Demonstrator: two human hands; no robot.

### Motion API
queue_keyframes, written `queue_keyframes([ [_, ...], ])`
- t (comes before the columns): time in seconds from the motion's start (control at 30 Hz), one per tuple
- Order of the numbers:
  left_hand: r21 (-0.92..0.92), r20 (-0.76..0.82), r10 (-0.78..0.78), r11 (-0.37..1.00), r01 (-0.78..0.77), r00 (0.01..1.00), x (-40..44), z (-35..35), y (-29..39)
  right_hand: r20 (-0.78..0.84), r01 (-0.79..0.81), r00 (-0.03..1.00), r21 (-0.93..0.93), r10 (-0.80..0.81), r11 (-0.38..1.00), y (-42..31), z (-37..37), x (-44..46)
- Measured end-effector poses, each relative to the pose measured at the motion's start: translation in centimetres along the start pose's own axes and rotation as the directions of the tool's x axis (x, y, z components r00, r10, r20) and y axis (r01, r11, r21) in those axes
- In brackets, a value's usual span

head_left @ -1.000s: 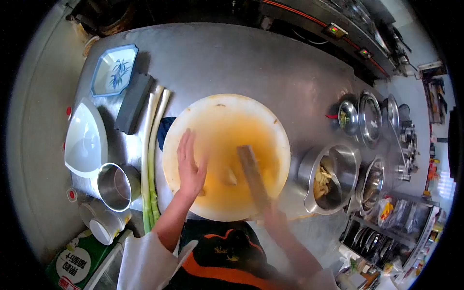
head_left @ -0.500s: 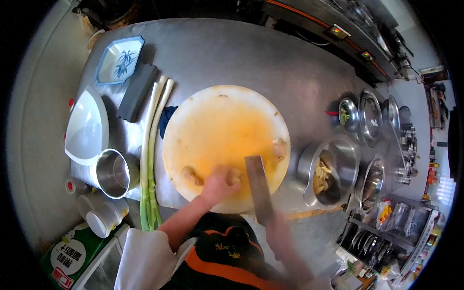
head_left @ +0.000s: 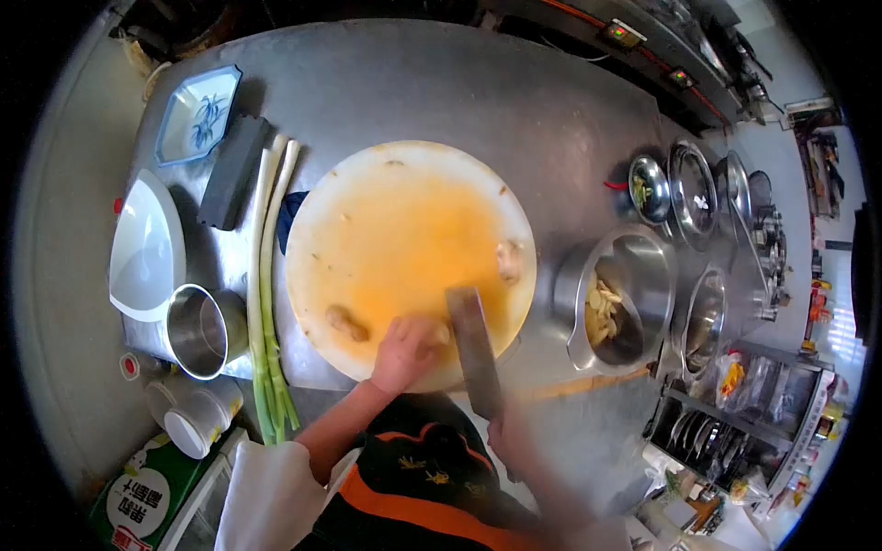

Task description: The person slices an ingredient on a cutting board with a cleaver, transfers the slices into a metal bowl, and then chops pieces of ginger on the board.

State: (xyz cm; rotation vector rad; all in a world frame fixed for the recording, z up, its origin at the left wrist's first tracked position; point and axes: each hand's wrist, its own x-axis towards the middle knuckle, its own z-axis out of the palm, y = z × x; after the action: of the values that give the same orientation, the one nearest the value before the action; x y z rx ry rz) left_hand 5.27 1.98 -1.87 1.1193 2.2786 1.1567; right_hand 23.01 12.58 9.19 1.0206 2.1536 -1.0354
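A round, yellow-stained cutting board [head_left: 395, 239] lies on the steel table. Near its front edge my left hand [head_left: 404, 352] is closed on a small pale piece [head_left: 441, 334], which looks like ginger. My right hand [head_left: 507, 441] grips the handle of a cleaver [head_left: 474, 344]; the blade is just right of the piece. One knobbly ginger piece [head_left: 346, 323] rests left of my left hand, and another pale piece [head_left: 508, 261] lies at the board's right edge.
Long green onions [head_left: 265, 285] lie left of the board, beside a grey block [head_left: 233, 173], a white dish [head_left: 149, 248] and a steel pot [head_left: 207, 331]. On the right stand a steel pan [head_left: 634, 253] with pale slices [head_left: 602, 312] and several steel bowls.
My left hand has come down from raised and spread to closed on the small piece. The cleaver remains in my right hand. The whole view has shifted slightly.
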Motion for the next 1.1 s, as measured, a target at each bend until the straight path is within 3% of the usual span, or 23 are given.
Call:
queue_keyframes([
  [0.03, -0.012, 0.044, 0.038, 0.999, -0.037, 0.998, 0.0, -0.3, 0.0, 0.003, -0.004, 1.000, 0.003, 0.004, 1.000, 0.2, 0.0, 0.0],
  [0.13, -0.024, 0.157, 0.152, 0.988, -0.150, 0.976, 0.8, -1.4, -0.3, -0.207, 0.195, 0.960, 0.022, -0.186, 0.981, 1.5, 0.2, -0.1],
  [0.27, 0.074, 0.141, 0.154, 0.983, -0.165, 0.978, 1.2, -0.8, 0.6, -0.300, 0.058, 0.953, 0.074, -0.033, 0.996, 1.5, 0.6, -1.5],
  [0.3, 0.045, 0.092, 0.135, 0.989, -0.140, 0.987, 1.2, -0.5, 0.9, -0.206, -0.043, 0.976, 0.150, 0.074, 0.988, 1.0, -0.1, -1.8],
  [0.37, 0.024, 0.073, 0.135, 0.990, -0.137, 0.988, 0.5, 0.6, 0.4, -0.217, -0.013, 0.974, 0.227, 0.064, 0.974, 1.4, 0.2, -2.5],
  [0.4, -0.202, 0.146, -0.091, 0.972, 0.120, 0.985, -1.0, 2.1, -0.9, -0.221, -0.056, 0.968, 0.276, 0.120, 0.960, 1.8, 0.9, -2.7],
  [0.43, -0.509, 0.242, -0.146, 0.823, 0.254, 0.959, -0.1, 1.2, 0.3, -0.228, -0.063, 0.964, 0.304, 0.137, 0.950, 2.1, 1.4, -3.0],
  [0.47, -0.730, 0.335, -0.199, 0.563, 0.387, 0.921, 0.7, 0.4, 1.4, -0.238, -0.046, 0.962, 0.338, 0.132, 0.940, 2.4, 1.8, -3.3],
  [0.57, -0.756, 0.342, -0.159, 0.538, 0.372, 0.926, 1.5, -0.8, 3.6, -0.214, -0.070, 0.962, 0.397, 0.166, 0.915, 2.3, 1.7, -3.6],
  [0.73, -0.637, 0.248, -0.073, 0.739, 0.219, 0.966, 2.1, -0.5, 4.0, -0.243, -0.035, 0.960, 0.391, 0.140, 0.920, 2.6, 1.3, -4.2],
  [0.8, -0.224, 0.148, -0.057, 0.970, 0.090, 0.987, 1.4, -0.1, 3.7, -0.268, 0.001, 0.958, 0.371, 0.106, 0.929, 2.3, 0.8, -4.5],
  [0.87, -0.148, 0.100, -0.079, 0.985, 0.093, 0.992, 0.1, 1.5, 2.5, -0.263, 0.118, 0.963, 0.188, -0.066, 0.975, 1.8, 0.1, -4.4],
  [0.9, -0.073, 0.037, -0.100, 0.992, 0.103, 0.994, -0.3, 2.1, 2.1, -0.266, 0.110, 0.963, 0.201, -0.054, 0.973, 2.1, 0.6, -4.5],
  [0.97, -0.042, 0.088, -0.160, 0.986, 0.164, 0.983, -1.1, 3.0, 1.2, -0.114, 0.113, 0.988, 0.098, -0.101, 0.989, 3.0, 2.0, -4.6],
  [1.03, -0.040, -0.014, -0.045, 0.998, 0.044, 0.999, -1.1, 3.7, 0.7, -0.056, 0.103, 0.994, 0.101, -0.098, 0.990, 2.9, 1.3, -5.2],
  [1.1, -0.016, 0.022, -0.018, 1.000, 0.018, 1.000, -1.1, 3.0, 1.4, 0.012, 0.098, 0.995, 0.103, -0.099, 0.990, 3.0, 1.0, -5.7],
])
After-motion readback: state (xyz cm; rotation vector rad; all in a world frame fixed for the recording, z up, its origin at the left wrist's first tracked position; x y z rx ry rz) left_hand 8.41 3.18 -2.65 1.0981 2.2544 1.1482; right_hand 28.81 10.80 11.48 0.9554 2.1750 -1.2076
